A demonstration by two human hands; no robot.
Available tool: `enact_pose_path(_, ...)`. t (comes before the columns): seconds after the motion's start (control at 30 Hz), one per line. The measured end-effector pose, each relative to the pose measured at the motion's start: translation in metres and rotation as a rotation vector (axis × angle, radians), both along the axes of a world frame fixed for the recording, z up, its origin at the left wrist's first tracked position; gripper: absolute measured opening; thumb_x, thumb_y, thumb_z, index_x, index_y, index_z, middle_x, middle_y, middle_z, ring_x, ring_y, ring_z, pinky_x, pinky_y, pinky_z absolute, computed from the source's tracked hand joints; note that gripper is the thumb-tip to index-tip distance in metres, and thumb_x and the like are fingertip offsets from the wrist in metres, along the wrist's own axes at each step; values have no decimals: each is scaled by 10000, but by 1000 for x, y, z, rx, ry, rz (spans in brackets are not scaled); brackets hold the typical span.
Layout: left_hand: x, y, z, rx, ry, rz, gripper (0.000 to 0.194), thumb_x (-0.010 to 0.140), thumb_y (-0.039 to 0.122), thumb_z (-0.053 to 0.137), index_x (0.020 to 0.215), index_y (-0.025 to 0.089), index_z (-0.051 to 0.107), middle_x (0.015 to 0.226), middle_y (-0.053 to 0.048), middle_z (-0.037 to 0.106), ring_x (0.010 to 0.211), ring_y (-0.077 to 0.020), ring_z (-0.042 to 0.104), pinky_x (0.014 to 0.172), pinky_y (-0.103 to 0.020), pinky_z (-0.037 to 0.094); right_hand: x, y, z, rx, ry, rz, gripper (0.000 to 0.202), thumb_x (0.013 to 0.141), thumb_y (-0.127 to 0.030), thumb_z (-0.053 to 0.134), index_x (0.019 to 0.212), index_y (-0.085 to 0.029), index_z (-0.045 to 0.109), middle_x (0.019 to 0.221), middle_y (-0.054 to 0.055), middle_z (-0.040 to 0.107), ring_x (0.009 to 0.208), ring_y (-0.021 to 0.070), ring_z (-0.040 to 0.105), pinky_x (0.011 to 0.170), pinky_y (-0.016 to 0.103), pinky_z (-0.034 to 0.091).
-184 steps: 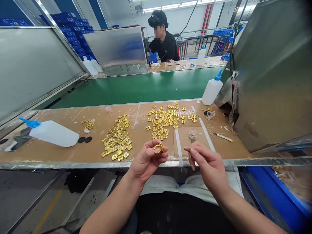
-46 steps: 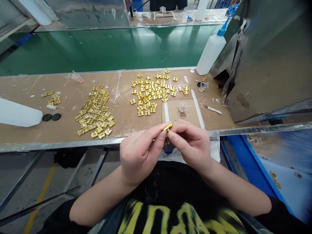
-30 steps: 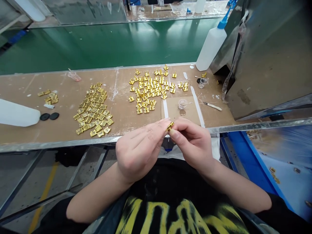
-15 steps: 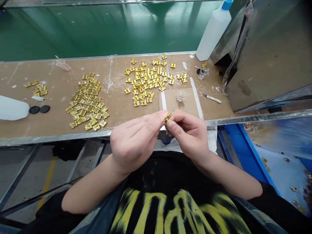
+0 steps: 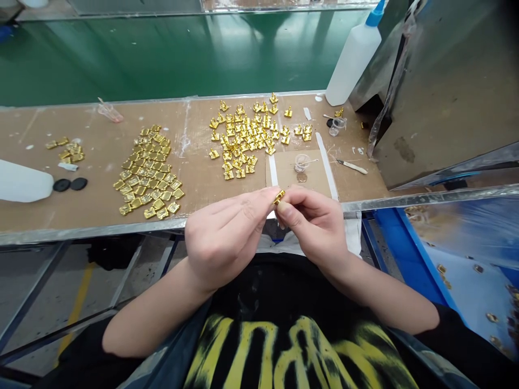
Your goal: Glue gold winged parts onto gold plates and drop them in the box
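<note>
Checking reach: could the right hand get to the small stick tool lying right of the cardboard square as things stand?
Probably yes, once freed. The stick tool lies in the open on the bench, nothing between, but the right hand and left hand are pinching a gold piece.

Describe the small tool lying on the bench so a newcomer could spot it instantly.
Start at the grey metal housing on the brown bench. Just left of its base lies a slim pale-handled tool, right of the taped cardboard square. Unlike the gold pieces, it is long and off-white.
</note>
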State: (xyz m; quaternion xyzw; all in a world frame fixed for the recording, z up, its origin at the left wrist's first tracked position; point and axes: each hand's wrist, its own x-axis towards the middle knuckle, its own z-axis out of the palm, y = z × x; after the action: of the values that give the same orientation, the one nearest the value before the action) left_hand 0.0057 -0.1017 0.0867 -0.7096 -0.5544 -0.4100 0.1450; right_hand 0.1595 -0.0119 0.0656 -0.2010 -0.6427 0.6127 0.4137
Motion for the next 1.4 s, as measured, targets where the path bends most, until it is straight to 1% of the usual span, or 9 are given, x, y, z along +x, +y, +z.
enact_pose_path(0.2, -1, 1, 1, 2, -3, -10, 352, 959, 24, 693, 1283, 157, 731, 1190, -77, 807, 1044, -222, 795, 989, -298, 630, 0, 0, 0, -3, 35, 13, 203, 994, -343, 729, 856, -196, 707, 792, 9, 644, 705, 136, 561, 669, 288, 466)
enact_pose_path(0.37, -1, 2, 1, 10, -3, -16, 348, 946, 9, 709, 1266, 143, 735, 1191, -76, 807, 1051, -213, 793, 1001, -280, 619, -1, 1, 0, -2, 28, 9, 214, 990, -354, 732, 849, -195, 709, 780, 8, 641, 697, 137, 553, 655, 286, 459)
enact_pose_path(0.73, 1, 4, 2, 23, 13, -21, 298, 931, -16, 727, 1212, 77, 751, 1141, -105, 817, 1047, -200, 793, 1025, -247, 596, 0, 0, -2, -19, 59, 26, 193, 999, -298, 720, 844, -186, 700, 774, -2, 632, 683, 122, 543, 648, 271, 446)
enact_pose_path(0.97, 0, 4, 1, 28, 28, -33, 300, 920, -26, 736, 1209, 51, 752, 1128, -119, 818, 1056, -198, 790, 1041, -240, 584, 0, 0, -1, -19, 51, 19, 218, 993, -330, 727, 830, -189, 693, 761, -3, 628, 674, 126, 547, 642, 275, 452)
enact_pose_path(1.1, 0, 4, 2, 30, 27, -31, 295, 912, -32, 742, 1199, 35, 753, 1114, -126, 820, 1056, -199, 790, 1046, -234, 578, 0, 0, -3, -21, 73, 31, 181, 998, -286, 720, 847, -189, 701, 768, -8, 626, 683, 120, 545, 646, 269, 443)
enact_pose_path(1.23, 0, 3, 2, 33, 31, -27, 284, 913, -30, 741, 1188, 37, 756, 1119, -125, 819, 1061, -201, 789, 1048, -233, 577, 0, 0, -3, -28, 80, 36, 166, 1002, -268, 715, 856, -188, 704, 774, -7, 624, 688, 119, 543, 651, 268, 439)
enact_pose_path(1.4, 1, 2, 3, 18, 31, -21, 293, 928, -14, 731, 1207, 75, 753, 1142, -108, 817, 1056, -207, 791, 1030, -251, 593, 0, -1, -3, -32, 84, 38, 165, 1001, -271, 716, 860, -188, 704, 768, -8, 617, 683, 120, 539, 652, 270, 439)
